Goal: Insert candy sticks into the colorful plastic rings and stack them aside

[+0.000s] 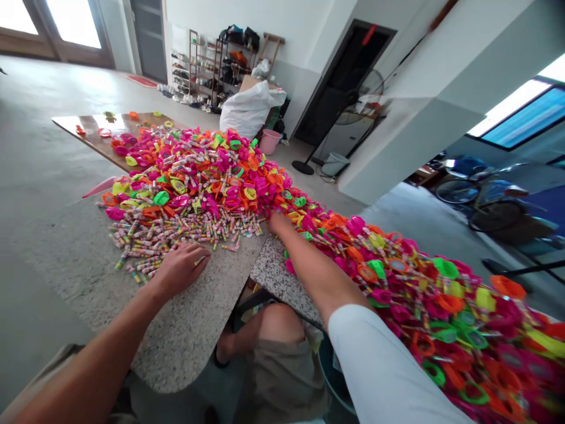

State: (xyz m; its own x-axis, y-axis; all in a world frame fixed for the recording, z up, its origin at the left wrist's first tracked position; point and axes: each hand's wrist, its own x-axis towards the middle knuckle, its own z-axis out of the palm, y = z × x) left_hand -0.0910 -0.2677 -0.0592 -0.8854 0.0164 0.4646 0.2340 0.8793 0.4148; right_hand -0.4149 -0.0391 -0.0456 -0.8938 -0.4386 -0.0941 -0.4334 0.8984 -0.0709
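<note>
Left hand [185, 264]: partly closed and palm down, low over the grey speckled stone desk [176, 341]; a small tube is held between thumb and fingers.
Right hand [277, 221]: stretched forward to the edge of the heap; the fingertips are hidden, so how far they are closed and whether anything is gripped cannot be told.
Short tubes: small pink, white and yellow printed cylinders [225, 227] are spread along the near edge of the heap, just beside the left hand.
Watch-shaped pieces: pink, orange, green and yellow plastic watches [161, 198] are piled behind the tubes and mixed with them; more are heaped along the right side, beside the right forearm.
Right arm: the upper part is covered by a white sleeve [388, 365].
Behind the desk: a bulging white sack [245, 109] is seen near a pink plastic bucket [269, 141]; shoes are stacked on a dark rack [220, 76].
</note>
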